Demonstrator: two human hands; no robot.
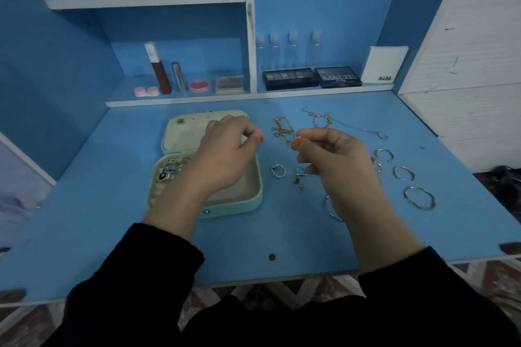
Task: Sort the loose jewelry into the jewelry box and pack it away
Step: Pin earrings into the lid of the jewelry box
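A mint jewelry box (248, 200) lies open on the blue desk, its cream lid (183, 132) folded back. Several rings sit in its left compartment (170, 170). My left hand (225, 149) hovers over the box with fingers pinched; what it pinches is too small to tell. My right hand (329, 152) pinches a thin gold chain (283, 128) whose far part rests on the desk. A second chain (338, 121) lies behind. A silver ring (278, 170), small pieces (299, 177) and several bangles (418, 197) lie loose to the right.
The blue desk (282, 234) ends at a near edge with dark corner caps. Behind it, shelves hold makeup palettes (313, 77), small clear bottles (290, 48), lip products (160, 70) and pink cases. A white wall panel stands at the right.
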